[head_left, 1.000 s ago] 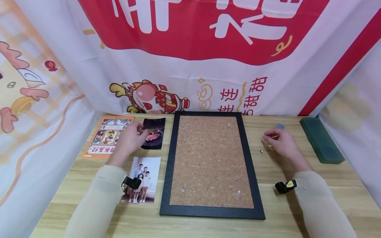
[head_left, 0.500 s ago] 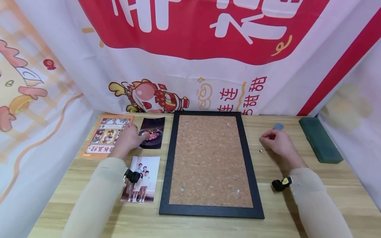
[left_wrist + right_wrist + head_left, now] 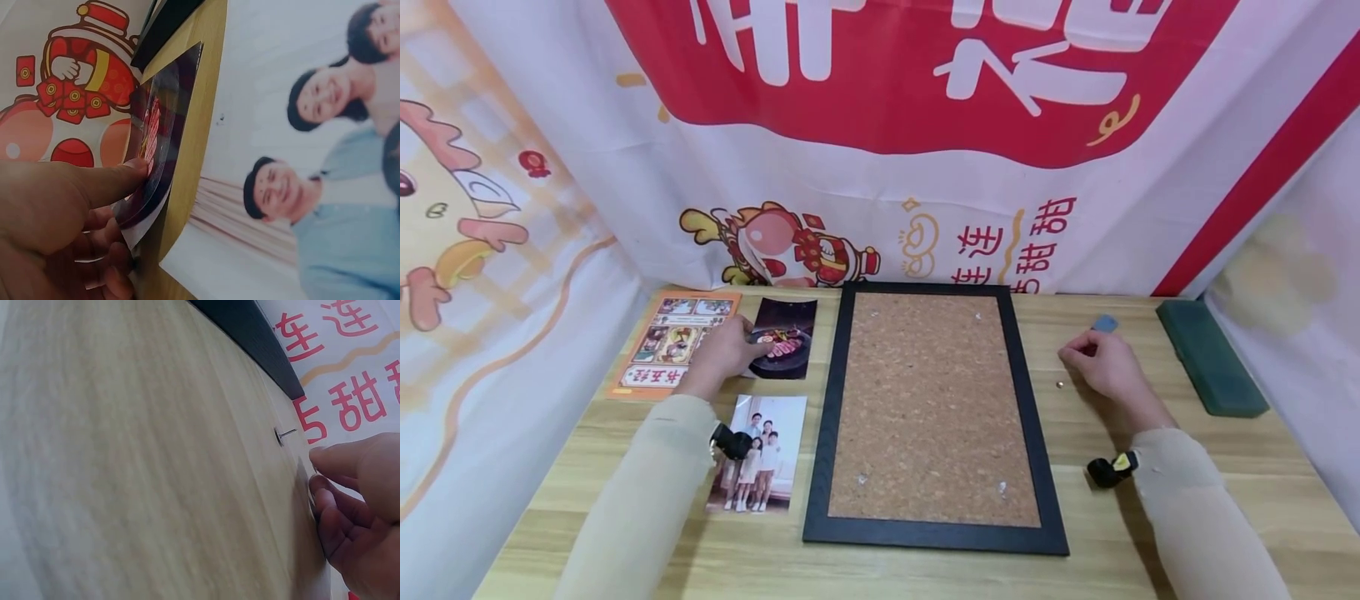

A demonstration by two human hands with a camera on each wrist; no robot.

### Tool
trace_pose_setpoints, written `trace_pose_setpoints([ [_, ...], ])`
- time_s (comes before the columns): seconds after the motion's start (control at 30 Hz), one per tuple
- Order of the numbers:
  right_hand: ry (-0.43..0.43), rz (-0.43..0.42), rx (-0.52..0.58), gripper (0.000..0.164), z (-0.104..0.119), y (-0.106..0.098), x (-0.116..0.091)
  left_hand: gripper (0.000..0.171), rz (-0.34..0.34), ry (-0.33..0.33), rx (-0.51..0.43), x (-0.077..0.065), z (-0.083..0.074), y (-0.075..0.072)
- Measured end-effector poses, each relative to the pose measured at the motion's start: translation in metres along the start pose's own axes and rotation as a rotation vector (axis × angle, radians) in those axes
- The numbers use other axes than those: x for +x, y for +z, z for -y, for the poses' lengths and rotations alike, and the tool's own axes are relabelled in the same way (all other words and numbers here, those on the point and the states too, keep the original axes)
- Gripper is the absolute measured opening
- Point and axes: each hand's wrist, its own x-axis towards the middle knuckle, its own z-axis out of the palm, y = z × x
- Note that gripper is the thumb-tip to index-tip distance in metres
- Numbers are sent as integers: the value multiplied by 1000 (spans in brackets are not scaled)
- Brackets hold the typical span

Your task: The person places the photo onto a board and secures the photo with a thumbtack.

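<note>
My left hand (image 3: 718,354) pinches the near left edge of a dark photo of sliced meat on a plate (image 3: 793,315). In the left wrist view the thumb (image 3: 128,178) lies on its face, the other fingers curled behind the tilted edge. Below it lies a family photo (image 3: 778,467). Over the table's right side, my right hand (image 3: 1105,367) holds thumb and forefinger together, with a thin sliver like a thumbtack's pin at the fingertips, mostly hidden. A loose thumbtack (image 3: 280,436) lies point up nearby. Between the hands lies a black-framed corkboard (image 3: 932,400).
An orange printed booklet (image 3: 658,354) lies at the far left, partly behind the left hand. Beyond the right hand is a small blue piece (image 3: 1104,322). A dark green case (image 3: 1213,358) lies at the right. Several small clear bits show near the corkboard's corners.
My left hand has lowered slightly, its thumb now across the face of the food photo. The right hand's fingers have closed together, and the blue piece shows more beyond them.
</note>
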Motion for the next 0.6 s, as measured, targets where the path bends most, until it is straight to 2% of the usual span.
trace_pose_setpoints([
  [0.23, 46, -13, 40, 32, 0, -4, -5, 36, -47, 92, -36, -3, 7, -3],
  [0.37, 50, -37, 56, 30, 1, -4, -6, 31, -93, 146, -85, -3, 12, -6],
  [0.6, 38, -45, 104, 29, 4, -6, -11, 31, -98, 132, -187, -11, 7, -12],
])
